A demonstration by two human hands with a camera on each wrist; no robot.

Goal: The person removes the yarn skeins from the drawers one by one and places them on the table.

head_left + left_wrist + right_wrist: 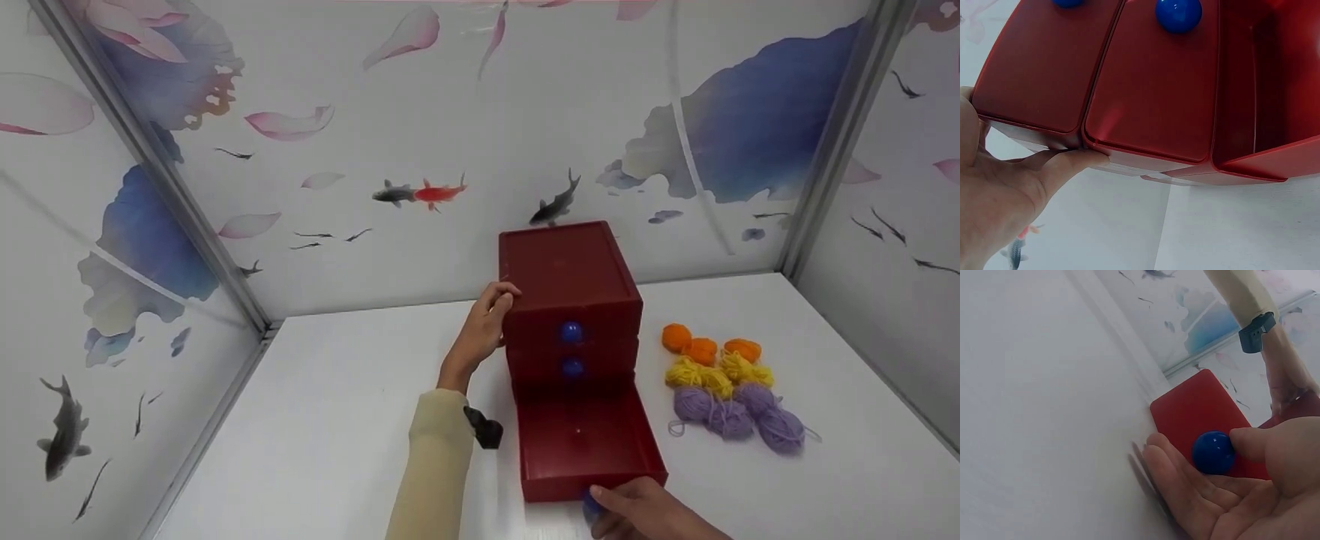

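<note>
A dark red drawer cabinet (570,262) stands on the white table, its lowest drawer (589,442) pulled out and bare inside. My left hand (484,330) holds the cabinet's upper left edge, fingers over the top and thumb (1072,163) along the side. At the front, my right hand (637,510) has its thumb and fingers around the blue knob (1213,453) of the lowest drawer. Two more blue balls serve as knobs on the upper drawer (536,330) and the middle drawer (536,364), both closed.
Right of the cabinet lie small yarn balls in rows: orange yarn (701,350), yellow yarn (686,373) and several purple yarn balls (729,420). Printed wall panels (337,262) border the table (337,420) at the back and both sides.
</note>
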